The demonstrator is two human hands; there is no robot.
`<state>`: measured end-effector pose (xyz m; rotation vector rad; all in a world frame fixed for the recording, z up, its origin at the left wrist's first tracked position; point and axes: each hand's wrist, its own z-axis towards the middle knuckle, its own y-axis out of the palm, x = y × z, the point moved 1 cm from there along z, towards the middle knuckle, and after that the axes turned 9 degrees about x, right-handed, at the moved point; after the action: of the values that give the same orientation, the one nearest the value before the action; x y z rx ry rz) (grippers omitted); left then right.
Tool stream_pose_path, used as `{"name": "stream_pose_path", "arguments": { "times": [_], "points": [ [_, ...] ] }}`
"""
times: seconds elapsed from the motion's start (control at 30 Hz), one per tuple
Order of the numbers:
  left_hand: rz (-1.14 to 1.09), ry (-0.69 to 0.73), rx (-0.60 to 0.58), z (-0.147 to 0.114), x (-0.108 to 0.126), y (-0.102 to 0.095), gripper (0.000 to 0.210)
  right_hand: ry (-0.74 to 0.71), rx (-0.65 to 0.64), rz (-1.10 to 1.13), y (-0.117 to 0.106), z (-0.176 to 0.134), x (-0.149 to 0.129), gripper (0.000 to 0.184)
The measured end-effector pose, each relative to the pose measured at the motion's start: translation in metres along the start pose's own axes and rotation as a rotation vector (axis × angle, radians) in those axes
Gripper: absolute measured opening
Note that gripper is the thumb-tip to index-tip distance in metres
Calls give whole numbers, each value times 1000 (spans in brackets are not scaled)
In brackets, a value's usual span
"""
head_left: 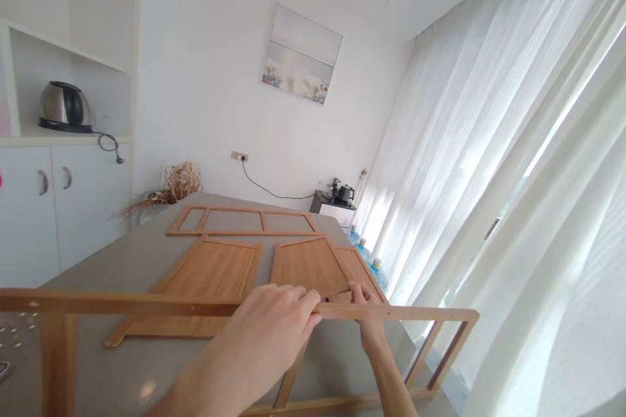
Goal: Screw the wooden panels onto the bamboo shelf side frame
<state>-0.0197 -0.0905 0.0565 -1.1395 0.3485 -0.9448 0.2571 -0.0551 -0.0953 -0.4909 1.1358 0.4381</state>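
Observation:
A long wooden frame (430, 313) with crossbars stands on edge across the near part of the table. My left hand (278, 319) is closed over its upper rail near the middle. Behind that rail, my right hand (366, 303) pinches the end of a short wooden strip (337, 290), whose lower part the rail hides. The strip lies against the near edge of a slatted wooden panel (308, 264). Another slatted panel (220, 270) rests flat to the left, and a narrower panel (359, 267) is partly covered at the right.
A second wooden frame (235, 232) lies flat farther back on the grey table (161, 257). Small metal parts (17, 332) are at the left edge. Water bottles (375, 267) stand beyond the table's right side, near white curtains (469, 111). A kettle (66, 107) sits on a shelf.

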Motion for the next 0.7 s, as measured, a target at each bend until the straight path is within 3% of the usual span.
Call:
{"name": "stream_pose_path", "arguments": {
  "times": [0.2,0.3,0.43,0.7],
  "points": [
    [24,76,54,8,0,-1,24,-194,331,-48,13,-10,-49,45],
    [35,127,85,11,0,3,24,-309,392,-68,24,-16,-63,44],
    [24,124,101,14,-1,4,19,-435,312,-36,37,-31,-68,45],
    [-27,72,150,15,-4,12,18,-490,127,28,51,-57,-51,22]
  ]
}}
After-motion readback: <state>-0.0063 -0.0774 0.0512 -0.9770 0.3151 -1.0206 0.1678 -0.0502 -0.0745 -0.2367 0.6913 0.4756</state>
